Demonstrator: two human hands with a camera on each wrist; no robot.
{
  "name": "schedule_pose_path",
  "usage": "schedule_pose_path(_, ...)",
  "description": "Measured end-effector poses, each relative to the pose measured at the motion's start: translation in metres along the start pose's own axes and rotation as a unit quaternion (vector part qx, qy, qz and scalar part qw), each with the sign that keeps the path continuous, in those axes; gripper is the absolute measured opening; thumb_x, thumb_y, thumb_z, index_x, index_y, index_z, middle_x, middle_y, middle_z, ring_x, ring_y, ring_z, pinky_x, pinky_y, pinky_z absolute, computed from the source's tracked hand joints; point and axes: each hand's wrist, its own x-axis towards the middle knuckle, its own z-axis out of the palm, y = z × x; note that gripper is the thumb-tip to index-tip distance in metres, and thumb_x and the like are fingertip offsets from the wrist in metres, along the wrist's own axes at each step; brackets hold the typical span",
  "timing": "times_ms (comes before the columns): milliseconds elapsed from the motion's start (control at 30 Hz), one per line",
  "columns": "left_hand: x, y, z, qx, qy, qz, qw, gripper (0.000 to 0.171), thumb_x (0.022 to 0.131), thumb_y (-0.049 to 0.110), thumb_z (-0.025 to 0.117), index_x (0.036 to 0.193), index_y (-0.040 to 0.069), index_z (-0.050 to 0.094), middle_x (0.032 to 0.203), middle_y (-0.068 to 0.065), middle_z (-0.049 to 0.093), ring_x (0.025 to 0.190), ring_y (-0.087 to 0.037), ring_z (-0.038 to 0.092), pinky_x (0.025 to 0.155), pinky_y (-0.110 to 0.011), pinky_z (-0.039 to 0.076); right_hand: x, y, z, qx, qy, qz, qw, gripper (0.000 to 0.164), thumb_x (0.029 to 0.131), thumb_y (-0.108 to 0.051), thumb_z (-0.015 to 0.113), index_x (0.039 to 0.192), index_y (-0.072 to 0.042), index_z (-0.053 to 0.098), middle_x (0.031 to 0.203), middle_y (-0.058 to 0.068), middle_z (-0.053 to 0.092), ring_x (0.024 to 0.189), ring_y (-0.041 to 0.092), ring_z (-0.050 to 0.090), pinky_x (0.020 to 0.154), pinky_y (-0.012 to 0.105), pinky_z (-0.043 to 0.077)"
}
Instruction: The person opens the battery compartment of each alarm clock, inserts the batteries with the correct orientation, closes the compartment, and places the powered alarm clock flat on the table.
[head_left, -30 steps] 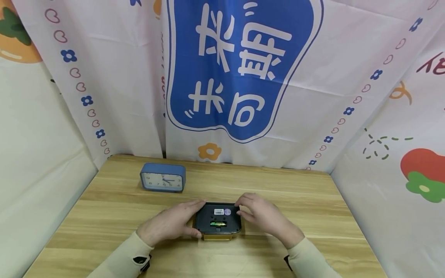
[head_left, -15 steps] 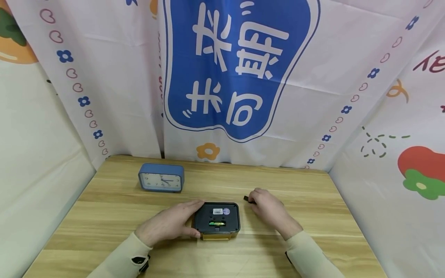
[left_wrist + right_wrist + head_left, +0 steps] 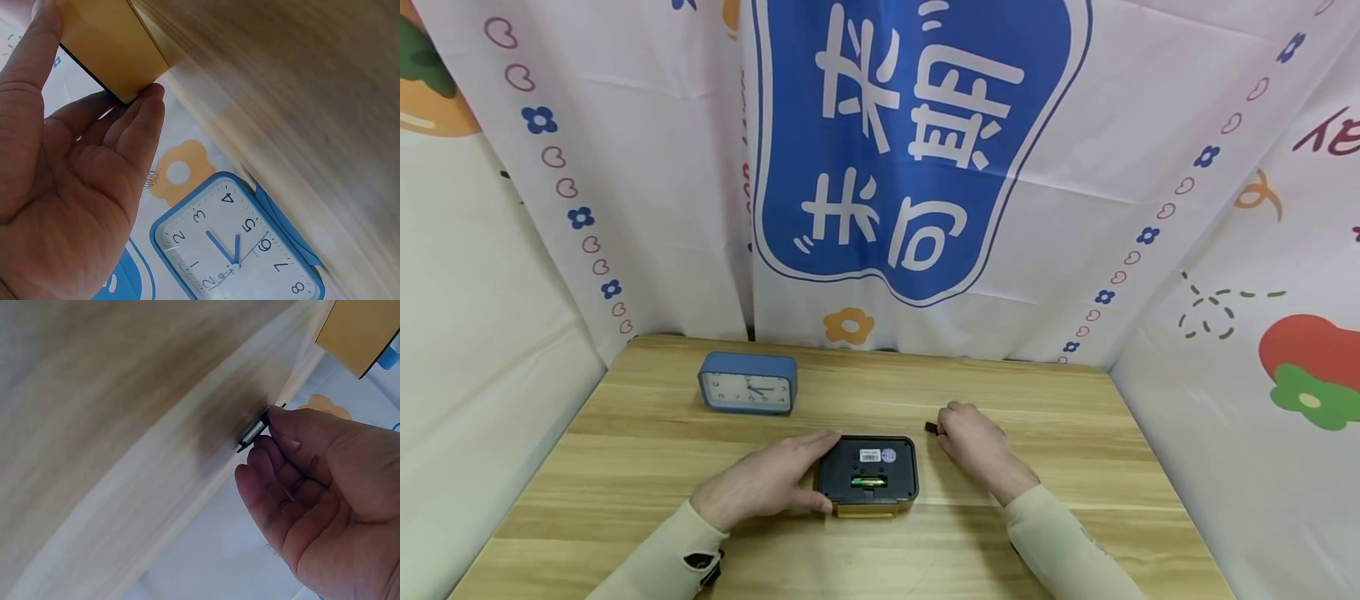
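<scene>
A yellow alarm clock [image 3: 868, 471] with a black back lies back side up on the table. A green-and-gold battery [image 3: 868, 482] sits in its uncovered compartment, below a white label and a round purple sticker. My left hand [image 3: 775, 479] grips the clock's left end, thumb at the near side and fingers at the far side; the left wrist view shows the fingertips along the yellow case [image 3: 112, 47]. Beyond the clock's right end, my right hand [image 3: 977, 446] pinches a small black battery cover [image 3: 254, 431] between thumb and fingers, low over the tabletop.
A blue alarm clock [image 3: 748, 383] stands upright at the back left, its white dial facing me. The wooden table [image 3: 1045, 400] ends at a printed cloth [image 3: 685, 208] behind, with white cloth on both sides.
My right hand has moved from the yellow clock's right end away to the right and slightly back, with the black battery cover now showing in it. My left hand stays on the clock.
</scene>
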Motion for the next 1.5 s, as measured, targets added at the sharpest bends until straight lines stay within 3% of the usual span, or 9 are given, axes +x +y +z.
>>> schedule_pose_path(267,0.000,0.001,-0.001,0.003,-0.003,-0.001,1.0000,0.107,0.093,0.052,0.098,0.177,0.004,0.050,0.182,-0.022,0.053,0.165,-0.045,0.058,0.135,-0.062,0.051,0.003,-0.001,-0.001,-0.018,0.005,-0.003,1.000,0.022,0.104,-0.003,0.082,0.087,-0.012,0.073,0.089,0.000,0.065,0.077,0.014,0.058,0.065,0.031,0.058)
schedule_pose_path(600,0.001,0.000,-0.002,-0.007,-0.003,-0.010,0.9999,0.105,0.094,0.049,0.100,0.176,0.005,0.052,0.181,-0.021,0.054,0.165,-0.044,0.058,0.136,-0.062,0.051,-0.003,-0.009,-0.009,-0.006,0.021,-0.034,0.999,0.020,0.108,-0.013,0.084,0.092,-0.017,0.073,0.092,-0.006,0.065,0.081,0.009,0.056,0.066,0.025,0.053)
schedule_pose_path(867,0.003,-0.002,-0.001,-0.021,0.005,-0.013,0.9997,0.105,0.092,0.047,0.103,0.174,0.005,0.055,0.179,-0.021,0.057,0.164,-0.045,0.059,0.135,-0.064,0.051,-0.012,-0.020,-0.017,-0.006,0.048,-0.073,0.996,0.013,0.103,-0.010,0.087,0.096,-0.013,0.077,0.097,-0.003,0.070,0.089,0.012,0.064,0.070,0.027,0.061)
schedule_pose_path(1067,0.003,-0.001,-0.001,-0.037,0.011,-0.015,0.9991,0.106,0.089,0.043,0.106,0.173,0.003,0.055,0.177,-0.022,0.059,0.163,-0.046,0.060,0.135,-0.065,0.051,-0.018,-0.029,-0.022,-0.022,0.081,-0.116,0.990,0.014,0.103,-0.011,0.088,0.096,-0.012,0.076,0.096,-0.003,0.071,0.091,0.014,0.067,0.072,0.025,0.062)
schedule_pose_path(1333,0.003,0.001,-0.002,-0.066,0.022,-0.015,0.9975,0.106,0.086,0.037,0.108,0.171,0.001,0.057,0.173,-0.023,0.063,0.160,-0.047,0.062,0.134,-0.067,0.051,-0.026,-0.042,-0.027,-0.034,0.104,-0.159,0.981,0.011,0.099,-0.009,0.089,0.098,-0.012,0.078,0.100,-0.001,0.076,0.094,0.018,0.074,0.081,0.031,0.068)
schedule_pose_path(1500,0.005,0.001,-0.001,-0.077,0.028,-0.019,0.9965,0.107,0.085,0.037,0.109,0.170,0.000,0.057,0.171,-0.024,0.065,0.159,-0.047,0.063,0.133,-0.068,0.052,-0.030,-0.049,-0.024,-0.045,0.131,-0.195,0.971,0.016,0.096,-0.010,0.094,0.096,-0.012,0.078,0.097,-0.002,0.077,0.091,0.015,0.073,0.079,0.025,0.067)
